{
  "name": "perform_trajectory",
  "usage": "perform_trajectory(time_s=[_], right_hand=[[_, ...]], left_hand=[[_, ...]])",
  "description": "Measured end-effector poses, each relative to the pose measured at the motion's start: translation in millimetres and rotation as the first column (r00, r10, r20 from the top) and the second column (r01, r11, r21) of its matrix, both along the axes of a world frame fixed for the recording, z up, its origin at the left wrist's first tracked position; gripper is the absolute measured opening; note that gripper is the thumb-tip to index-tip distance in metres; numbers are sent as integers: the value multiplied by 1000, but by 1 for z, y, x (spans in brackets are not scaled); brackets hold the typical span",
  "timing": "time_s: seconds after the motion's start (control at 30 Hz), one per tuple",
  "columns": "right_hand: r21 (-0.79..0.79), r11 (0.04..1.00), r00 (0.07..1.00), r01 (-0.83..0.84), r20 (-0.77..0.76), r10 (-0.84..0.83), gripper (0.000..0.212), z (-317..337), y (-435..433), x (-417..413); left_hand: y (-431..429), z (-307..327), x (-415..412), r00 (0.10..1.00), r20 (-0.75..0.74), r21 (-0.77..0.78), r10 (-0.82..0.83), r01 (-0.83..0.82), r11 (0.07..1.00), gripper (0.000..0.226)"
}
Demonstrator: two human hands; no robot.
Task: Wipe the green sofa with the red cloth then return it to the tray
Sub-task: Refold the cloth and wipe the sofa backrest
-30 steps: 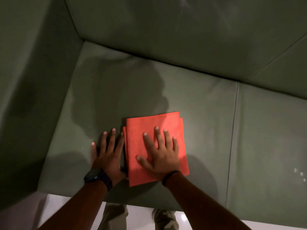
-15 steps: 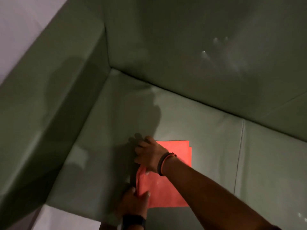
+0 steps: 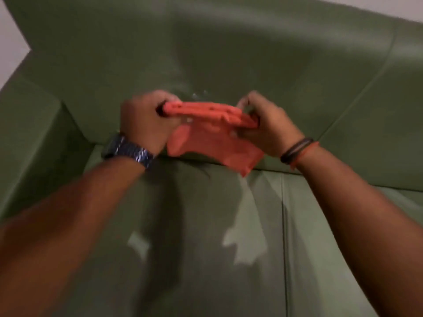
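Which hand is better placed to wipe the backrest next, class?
Probably the right hand: it grips the red cloth beside the wider unwiped backrest. The left hand, also gripping, sits near the armrest corner.

Motion blur smears both forearms; the red cloth hides the fingertips gripping its ends.

cloth between both hands, before sofa backrest

Bare forearms; metal watch left, dark and red bands right
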State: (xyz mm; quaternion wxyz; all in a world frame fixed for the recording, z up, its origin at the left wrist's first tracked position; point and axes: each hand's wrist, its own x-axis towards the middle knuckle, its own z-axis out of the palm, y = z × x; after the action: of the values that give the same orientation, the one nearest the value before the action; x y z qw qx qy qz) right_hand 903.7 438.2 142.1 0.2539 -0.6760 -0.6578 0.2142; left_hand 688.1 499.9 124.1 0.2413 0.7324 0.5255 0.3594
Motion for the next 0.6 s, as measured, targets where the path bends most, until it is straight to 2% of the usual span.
perform_trajectory(time_s=[0.1, 0.13, 0.17, 0.2, 0.23, 0.27, 0.3, 0.33, 0.4, 0.43, 0.5, 0.6], right_hand=[[154, 970, 976, 189, 76, -203, 37, 14, 29, 9], [246, 933, 942, 261, 147, -302, 38, 13, 34, 7], [381, 864, 869, 329, 237, -435, 42, 9, 37, 1], [532, 778, 785, 335, 299, -543, 46, 1, 37, -9], [664, 701, 747, 260, 322, -582, 47, -10, 35, -24], [728, 675, 756, 116, 376, -535, 46, -24, 34, -38], [700, 713, 759, -45, 488, -431, 48, -41, 31, -51], [600, 781, 733, -171, 607, -306, 52, -57, 29, -59], [379, 894, 665, -239, 735, -134, 69, -79, 33, -53], [329, 920, 634, -213, 763, -126, 78, -86, 38, -44], [335, 928, 560, -166, 806, -191, 89, -96, 47, -32], [365, 911, 535, -190, 817, -216, 98, -109, 55, -49]], left_hand=[[49, 24, 29, 990, -130, 191, 57, -32, 981, 37], [60, 29, 35, 982, -162, 223, 98, -61, 973, 41], [68, 31, 39, 974, -187, 240, 131, -84, 967, 44], [75, 32, 42, 965, -212, 250, 152, -97, 963, 46], [79, 32, 43, 959, -236, 257, 160, -97, 962, 48], [81, 30, 42, 956, -250, 273, 152, -81, 959, 49], [81, 29, 41, 959, -251, 304, 132, -52, 951, 48], [81, 25, 38, 967, -231, 344, 109, -23, 939, 45], [81, 15, 27, 977, -200, 436, 70, 24, 900, 46], [78, 7, 18, 972, -224, 480, 73, 45, 876, 56], [72, -15, -4, 923, -371, 528, 98, 123, 840, 87], [72, -44, -40, 776, -620, 421, 117, 204, 884, 126]])
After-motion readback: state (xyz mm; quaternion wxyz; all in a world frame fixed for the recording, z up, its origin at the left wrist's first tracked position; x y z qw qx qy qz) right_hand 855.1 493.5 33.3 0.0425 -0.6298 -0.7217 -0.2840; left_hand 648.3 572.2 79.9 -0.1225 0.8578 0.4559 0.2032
